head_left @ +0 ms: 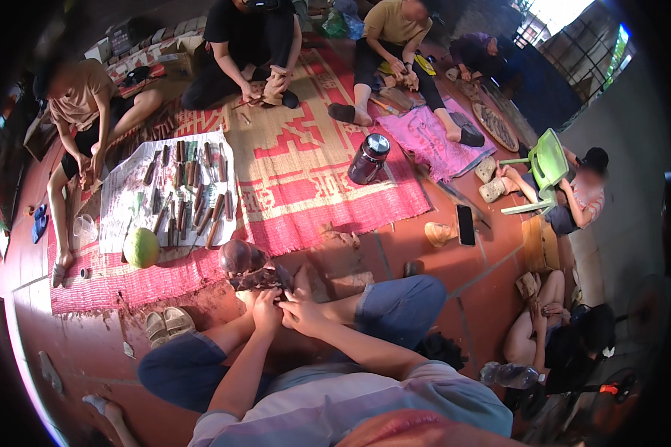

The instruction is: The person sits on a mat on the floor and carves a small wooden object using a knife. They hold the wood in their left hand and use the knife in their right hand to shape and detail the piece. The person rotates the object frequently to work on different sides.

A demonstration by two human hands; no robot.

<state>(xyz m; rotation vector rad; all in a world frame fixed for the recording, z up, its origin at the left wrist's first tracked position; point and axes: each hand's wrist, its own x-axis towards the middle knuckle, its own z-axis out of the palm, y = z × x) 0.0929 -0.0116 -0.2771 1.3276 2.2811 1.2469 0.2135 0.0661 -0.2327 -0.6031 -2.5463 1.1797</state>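
Note:
A dark brown carved wooden piece (244, 259) with a smooth, rounded top stands upright between my crossed legs. My left hand (265, 310) is closed at its lower end, fingers bent against the wood. Close beside it, my right hand (301, 313) is also closed, thumb and fingers pinched near the carving's base. Whatever sits in the right fingers is too small and dark to name. My bare feet lie partly hidden behind the hands and the carving.
Ahead, a red and straw woven mat (298, 179) holds a paper sheet (119, 201) with several wood-handled carving tools (194, 175), a green round fruit (141, 248) and a dark flask (369, 159). A phone (466, 226) is at right, sandals (169, 325) at left. Several people sit around.

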